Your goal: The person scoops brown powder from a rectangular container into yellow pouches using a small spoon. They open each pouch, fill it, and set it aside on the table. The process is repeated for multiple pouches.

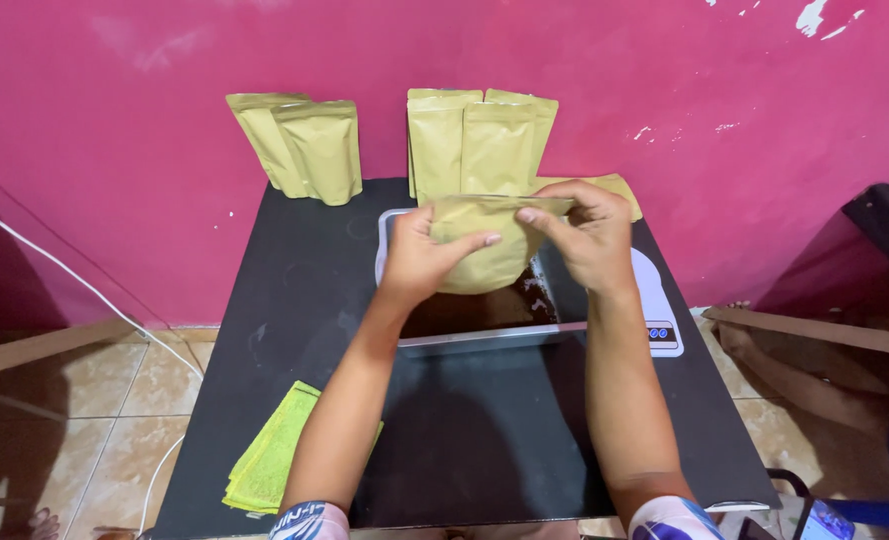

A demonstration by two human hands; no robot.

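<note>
Wall (pixel 165 150): pink, painted, with chipped white flecks at the upper right; it stands straight behind the worktop.
Floor (pixel 95 400): beige tiles, with a white cable (pixel 85 285) running down across it on the left.
Worktop (pixel 485 440): a black square top, pushed against the wall.
Tray (pixel 485 335): a shallow metal tray resting on a white kitchen scale (pixel 665 320), at the back middle of the worktop; dark brown powder lies in it.
Standing pouches, middle (pixel 480 145): three gold-brown stand-up pouches, upright against the wall, just behind the tray.
Standing pouches, left (pixel 305 145): two of the same kind, leaning on the wall, well apart from the middle group.
Flat pouches (pixel 270 460): a stack of yellow-green empty pouches, lying at the front left edge of the worktop, beside the left forearm.
Held pouch (pixel 480 250): gold-brown, bulging at the bottom, held in the air above the tray, with its top edge level.
Left hand (pixel 420 260): its grip is clamped on the held pouch's left side, thumb across the front.
Right hand (pixel 590 235): its grip is pinched together on the held pouch's top edge at the right, fingers curled over it.
</note>
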